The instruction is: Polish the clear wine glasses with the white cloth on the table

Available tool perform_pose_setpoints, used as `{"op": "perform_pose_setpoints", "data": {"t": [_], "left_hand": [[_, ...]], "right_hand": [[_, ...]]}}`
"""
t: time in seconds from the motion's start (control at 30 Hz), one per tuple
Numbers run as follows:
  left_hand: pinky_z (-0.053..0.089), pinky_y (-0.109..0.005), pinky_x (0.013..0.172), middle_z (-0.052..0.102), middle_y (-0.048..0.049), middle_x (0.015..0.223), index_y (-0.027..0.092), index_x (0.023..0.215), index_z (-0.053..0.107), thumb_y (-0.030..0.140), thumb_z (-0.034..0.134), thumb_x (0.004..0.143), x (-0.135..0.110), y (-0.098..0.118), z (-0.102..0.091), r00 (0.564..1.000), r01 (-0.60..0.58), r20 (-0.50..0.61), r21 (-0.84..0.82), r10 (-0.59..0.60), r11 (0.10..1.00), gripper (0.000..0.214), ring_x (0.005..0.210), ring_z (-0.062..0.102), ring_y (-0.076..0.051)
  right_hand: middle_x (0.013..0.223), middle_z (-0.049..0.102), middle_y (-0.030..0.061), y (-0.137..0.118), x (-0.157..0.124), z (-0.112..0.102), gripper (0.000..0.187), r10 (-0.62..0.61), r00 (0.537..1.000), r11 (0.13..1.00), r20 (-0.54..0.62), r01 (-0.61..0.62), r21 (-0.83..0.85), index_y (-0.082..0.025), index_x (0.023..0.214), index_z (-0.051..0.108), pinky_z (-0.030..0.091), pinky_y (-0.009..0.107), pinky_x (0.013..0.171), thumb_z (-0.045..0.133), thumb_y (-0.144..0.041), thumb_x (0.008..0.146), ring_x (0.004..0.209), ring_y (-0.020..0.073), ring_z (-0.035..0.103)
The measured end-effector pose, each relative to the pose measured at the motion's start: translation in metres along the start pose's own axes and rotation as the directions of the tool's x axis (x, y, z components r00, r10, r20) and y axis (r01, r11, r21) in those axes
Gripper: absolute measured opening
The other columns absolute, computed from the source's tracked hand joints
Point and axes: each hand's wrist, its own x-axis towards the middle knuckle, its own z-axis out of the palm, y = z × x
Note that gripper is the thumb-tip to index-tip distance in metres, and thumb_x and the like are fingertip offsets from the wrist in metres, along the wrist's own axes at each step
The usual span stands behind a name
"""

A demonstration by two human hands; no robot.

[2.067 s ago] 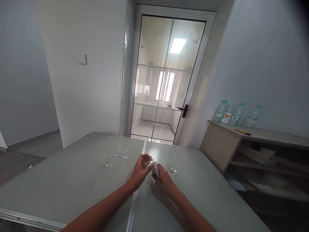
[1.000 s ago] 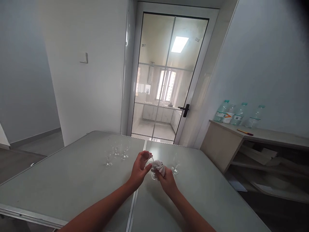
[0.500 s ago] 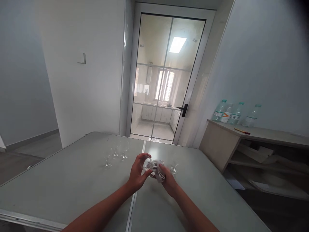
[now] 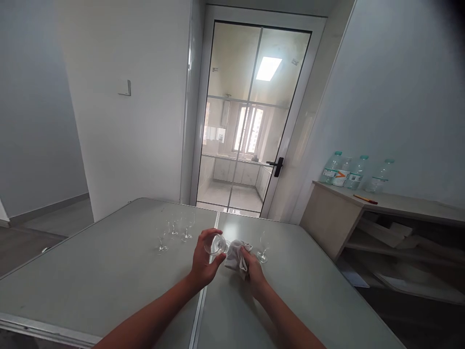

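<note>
A clear stemmed glass (image 4: 218, 245) lies tilted on its side in the grip of my left hand (image 4: 204, 259), held above the table with the thumb below and the fingers over it. My right hand (image 4: 255, 269) pinches a whitish cloth (image 4: 238, 257), which hangs loosely just right of the glass. Part of the cloth seems to lie behind the glass's right end; whether they touch I cannot tell. Another stemmed glass (image 4: 263, 249) stands upright on the table, just beyond my right hand.
Three more stemmed glasses (image 4: 174, 228) stand in a group at left on the grey table (image 4: 109, 271), which has a metal seam down its middle. Beyond it is a glazed door (image 4: 250, 121). At right, several plastic bottles (image 4: 354, 174) stand on a wooden shelf unit (image 4: 327, 208).
My right hand with the cloth has drawn slightly away to the right. The cloth has loosened and spread downward, leaving more of the glass in my left hand uncovered.
</note>
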Motion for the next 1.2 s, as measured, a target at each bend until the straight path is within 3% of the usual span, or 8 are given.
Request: {"op": "perform_pose_setpoints", "data": {"t": [0.13,0.3,0.43,0.6,0.77,0.9,1.1,1.2], "left_hand": [[0.044,-0.047,0.107,0.055,-0.0116,0.124,0.025,0.134,0.049,0.026,0.071,0.085,-0.006,-0.001,0.003,0.988,0.057,0.144,0.044,-0.063,0.997,0.053,0.119,0.055,-0.029],[0.049,-0.046,0.100,0.056,-0.0122,0.125,0.026,0.135,0.052,0.022,0.073,0.083,-0.011,-0.001,0.003,0.957,0.027,0.287,0.096,-0.053,0.995,0.056,0.118,0.056,-0.030],[0.049,-0.047,0.101,0.054,-0.0120,0.125,0.026,0.137,0.047,0.020,0.071,0.084,-0.011,-0.003,0.002,0.948,-0.032,0.317,0.110,-0.005,0.993,0.059,0.118,0.056,-0.029],[0.048,-0.048,0.103,0.054,-0.0122,0.125,0.025,0.136,0.046,0.020,0.071,0.085,-0.011,-0.004,0.002,0.942,-0.062,0.336,0.116,0.020,0.991,0.057,0.119,0.055,-0.028],[0.049,-0.048,0.102,0.055,-0.0124,0.125,0.025,0.137,0.044,0.022,0.071,0.085,-0.010,0.002,0.004,0.912,-0.080,0.409,0.086,0.038,0.993,0.059,0.119,0.055,-0.029],[0.051,-0.045,0.099,0.055,-0.0123,0.125,0.025,0.139,0.044,0.019,0.069,0.084,-0.009,0.006,0.004,0.901,-0.072,0.434,0.106,0.019,0.992,0.061,0.117,0.056,-0.028],[0.047,-0.048,0.103,0.056,-0.0123,0.126,0.025,0.137,0.045,0.018,0.071,0.083,-0.010,0.003,0.004,0.904,-0.075,0.427,0.153,0.002,0.985,0.060,0.119,0.055,-0.029],[0.047,-0.049,0.105,0.057,-0.0120,0.125,0.025,0.135,0.046,0.019,0.072,0.083,-0.010,0.002,0.003,0.909,-0.068,0.418,0.116,0.014,0.991,0.058,0.120,0.055,-0.029]], "right_hand": [[0.096,0.074,0.0065,-0.011,-0.010,0.009,0.048,0.109,0.991,0.973,0.081,-0.123,0.194,-0.019,0.106,0.071,0.053,0.034,0.079,0.065,-0.061,0.085,0.085,0.0230,0.067],[0.092,0.073,0.0054,-0.012,-0.016,0.012,0.036,0.114,0.968,0.973,0.225,-0.154,0.170,-0.018,0.103,0.072,0.050,0.029,0.073,0.080,-0.043,0.078,0.080,0.0197,0.065],[0.085,0.072,0.0029,-0.001,-0.007,0.002,0.036,0.081,0.982,0.994,0.168,-0.092,0.058,-0.015,0.093,0.073,0.047,0.026,0.065,0.089,-0.028,0.063,0.073,0.0167,0.062],[0.081,0.071,0.0023,0.005,0.005,-0.008,0.033,-0.038,0.999,0.999,0.021,0.038,0.010,-0.015,0.089,0.074,0.046,0.026,0.065,0.089,-0.027,0.062,0.071,0.0159,0.060],[0.082,0.070,0.0007,0.002,-0.002,-0.001,0.036,-0.007,0.996,0.998,0.090,0.002,0.065,-0.018,0.094,0.072,0.046,0.025,0.064,0.086,-0.021,0.061,0.071,0.0153,0.061],[0.080,0.069,0.0011,0.004,-0.004,-0.002,0.029,0.047,0.991,0.999,0.128,-0.046,-0.015,-0.016,0.086,0.071,0.043,0.024,0.060,0.084,-0.020,0.061,0.068,0.0145,0.059],[0.070,0.066,0.0004,0.010,0.007,-0.016,0.026,-0.054,0.998,0.976,0.033,0.060,-0.207,-0.013,0.078,0.071,0.041,0.025,0.060,0.085,-0.027,0.062,0.062,0.0134,0.055],[0.073,0.067,0.0017,0.007,0.007,-0.015,0.030,-0.111,0.994,0.972,-0.010,0.106,-0.210,-0.013,0.083,0.073,0.045,0.027,0.063,0.085,-0.033,0.064,0.065,0.0156,0.058]]}}
